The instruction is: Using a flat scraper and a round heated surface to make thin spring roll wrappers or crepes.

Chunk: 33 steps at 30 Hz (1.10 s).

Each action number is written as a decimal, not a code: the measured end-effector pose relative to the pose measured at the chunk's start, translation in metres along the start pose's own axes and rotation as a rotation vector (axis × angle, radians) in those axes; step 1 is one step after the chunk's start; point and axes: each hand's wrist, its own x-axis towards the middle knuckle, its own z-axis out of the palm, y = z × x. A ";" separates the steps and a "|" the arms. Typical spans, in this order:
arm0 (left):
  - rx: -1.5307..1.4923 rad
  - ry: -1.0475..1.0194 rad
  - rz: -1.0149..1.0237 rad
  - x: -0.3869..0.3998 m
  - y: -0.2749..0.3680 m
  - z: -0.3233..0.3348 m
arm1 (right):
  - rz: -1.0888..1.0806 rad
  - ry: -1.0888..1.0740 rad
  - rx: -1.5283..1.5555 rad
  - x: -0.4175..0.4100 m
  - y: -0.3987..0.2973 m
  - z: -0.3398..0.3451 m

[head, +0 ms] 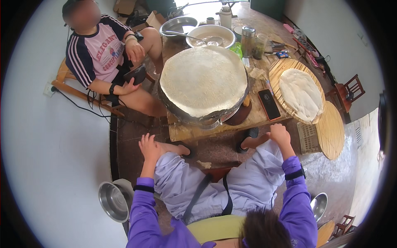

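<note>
My left hand (149,148) rests on my left knee with fingers somewhat apart, holding nothing. My right hand (279,134) lies over my other knee, fingers curled down; whether anything is in it cannot be told. In front of me a large round griddle (167,104) stands on the wooden table (183,135), covered by a thin pale sheet of batter or flatbread (204,77). Behind it sits a white basin of batter (229,31) with a metal ladle (186,34) in it. To the right, flatbreads (301,93) lie on a round slatted mat (277,66), near a phone (269,104).
A person (105,52) sits at the left, holding a dark object. A steel basin (166,26), a steel-lidded bottle (248,42) and a thermos (225,17) stand at the table's back. A plastic crate (307,139) and another slatted mat (332,130) are right of the table. A power cord (77,108) hangs left.
</note>
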 end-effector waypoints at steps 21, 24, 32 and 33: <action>0.272 -0.779 0.341 -0.049 0.080 0.008 | -0.135 -0.388 -0.243 -0.018 -0.091 0.068; 0.380 -0.466 0.418 -0.056 0.079 0.007 | -0.176 -0.336 -0.251 -0.027 -0.089 0.060; 0.287 -0.488 0.259 -0.061 0.077 -0.005 | -0.214 -0.172 -0.254 -0.038 -0.081 0.064; 0.288 -0.475 0.261 -0.061 0.079 -0.009 | -0.219 -0.143 -0.263 -0.038 -0.079 0.065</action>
